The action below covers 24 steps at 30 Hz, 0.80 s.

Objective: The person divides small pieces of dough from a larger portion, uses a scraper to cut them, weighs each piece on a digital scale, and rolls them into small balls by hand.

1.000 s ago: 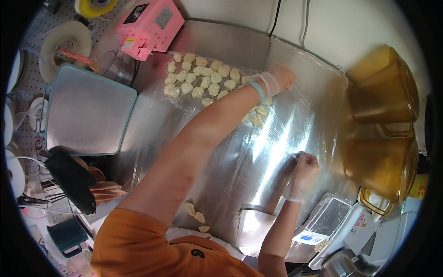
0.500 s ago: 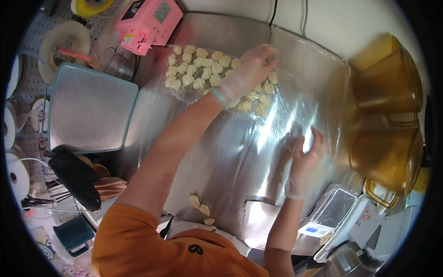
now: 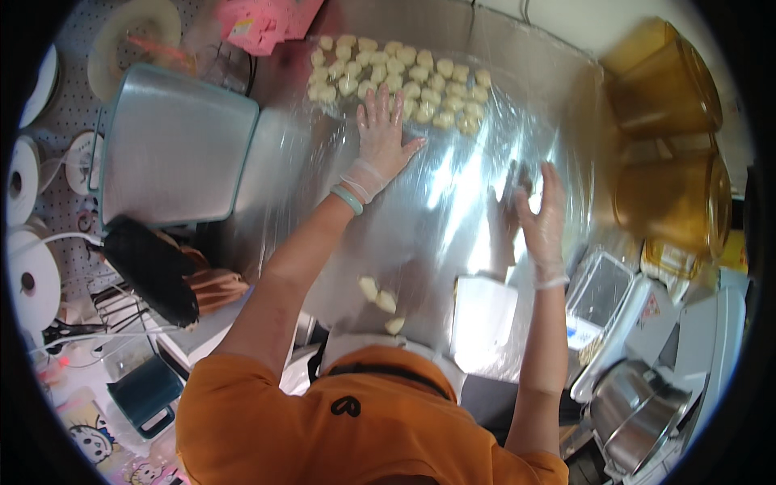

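Rows of small pale dough balls (image 3: pixel 440 85) lie at the far side of the metal table, with clear plastic film (image 3: pixel 388 234) over or around them. My left hand (image 3: pixel 380 149), in a clear glove with a pale green bangle at the wrist, is stretched out, its spread fingertips at the near edge of the dough balls. Off to the right, my gloved right hand (image 3: pixel 544 222) is held over the film with thumb and fingers apart, nothing visible in it. Several loose dough pieces (image 3: pixel 386 301) rest near the table's front edge.
On the left stand a metal tray with a teal rim (image 3: pixel 174 145), a black mitt-like thing (image 3: pixel 149 271) and a dark teal mug (image 3: pixel 145 396). A pink machine (image 3: pixel 263 24) is at the back. Amber containers (image 3: pixel 667 194), a white scale (image 3: pixel 602 295) and a steel pot (image 3: pixel 634 416) line the right.
My left hand has come back toward me and to the left, off the dough balls' right side, and now spreads flat. My right hand stays on the right, fingers apart. The view has shifted.
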Tool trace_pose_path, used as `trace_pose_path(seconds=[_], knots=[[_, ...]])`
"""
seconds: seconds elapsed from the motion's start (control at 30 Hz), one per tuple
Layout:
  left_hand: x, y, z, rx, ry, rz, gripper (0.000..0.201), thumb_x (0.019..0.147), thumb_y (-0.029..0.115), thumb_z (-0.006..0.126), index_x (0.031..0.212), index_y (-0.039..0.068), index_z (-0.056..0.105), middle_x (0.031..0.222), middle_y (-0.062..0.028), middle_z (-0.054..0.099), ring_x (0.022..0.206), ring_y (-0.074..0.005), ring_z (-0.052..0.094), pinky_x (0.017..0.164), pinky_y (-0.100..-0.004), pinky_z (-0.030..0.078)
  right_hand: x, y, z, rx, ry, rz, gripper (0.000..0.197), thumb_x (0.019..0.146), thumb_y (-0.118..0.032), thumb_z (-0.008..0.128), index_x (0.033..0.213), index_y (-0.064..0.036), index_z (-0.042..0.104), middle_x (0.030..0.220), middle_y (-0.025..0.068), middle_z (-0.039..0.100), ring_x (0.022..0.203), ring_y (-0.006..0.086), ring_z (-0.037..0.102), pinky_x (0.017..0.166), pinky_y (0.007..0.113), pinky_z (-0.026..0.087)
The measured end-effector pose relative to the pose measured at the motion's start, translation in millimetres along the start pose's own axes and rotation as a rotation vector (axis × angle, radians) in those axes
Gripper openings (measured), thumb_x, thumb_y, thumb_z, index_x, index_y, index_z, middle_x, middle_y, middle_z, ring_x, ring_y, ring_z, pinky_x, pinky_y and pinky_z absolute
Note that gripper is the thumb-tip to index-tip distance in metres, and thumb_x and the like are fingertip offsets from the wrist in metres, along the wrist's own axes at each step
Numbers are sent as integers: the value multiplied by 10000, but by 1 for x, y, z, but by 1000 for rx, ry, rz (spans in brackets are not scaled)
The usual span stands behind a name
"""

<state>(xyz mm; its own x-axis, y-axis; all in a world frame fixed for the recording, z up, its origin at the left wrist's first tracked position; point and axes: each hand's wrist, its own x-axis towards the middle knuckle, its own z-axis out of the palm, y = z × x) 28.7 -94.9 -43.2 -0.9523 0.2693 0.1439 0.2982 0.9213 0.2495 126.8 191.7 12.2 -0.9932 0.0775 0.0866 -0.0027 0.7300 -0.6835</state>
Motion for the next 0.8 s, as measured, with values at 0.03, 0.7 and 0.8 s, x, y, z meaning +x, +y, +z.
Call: trace_pose_path(seconds=[0.03, 0.7, 0.8], knots=[[-11, 4, -9, -31, 37, 3, 904, 839, 484, 613, 1476, 25, 165, 1521, -249, 109, 1407, -448, 47, 1114, -580, 89, -30, 1, -17, 89, 4, 97, 614, 870, -252, 635, 1359, 37, 400, 1391, 257, 391, 1286, 386, 391, 1075, 428, 316], [-213, 140, -52, -872, -452, 246, 712, 823, 55, 628, 1437, 13, 270, 1383, -196, 398, 1283, -302, 402, 1081, -372, 336, -249, -16, -64, 1067, -14, 803, 388, 825, -157, 725, 1131, 35, 582, 991, 103, 667, 828, 171, 635, 733, 290, 510], [-207, 162, -68, -1625, -840, 34, 751, 826, 77, 639, 1461, 28, 240, 1376, -153, 405, 1272, -240, 404, 1067, -341, 347, -260, -5, -62, 1090, -38, 818, 440, 819, -170, 735, 1170, 29, 560, 1017, 102, 662, 864, 177, 632, 769, 307, 509]])
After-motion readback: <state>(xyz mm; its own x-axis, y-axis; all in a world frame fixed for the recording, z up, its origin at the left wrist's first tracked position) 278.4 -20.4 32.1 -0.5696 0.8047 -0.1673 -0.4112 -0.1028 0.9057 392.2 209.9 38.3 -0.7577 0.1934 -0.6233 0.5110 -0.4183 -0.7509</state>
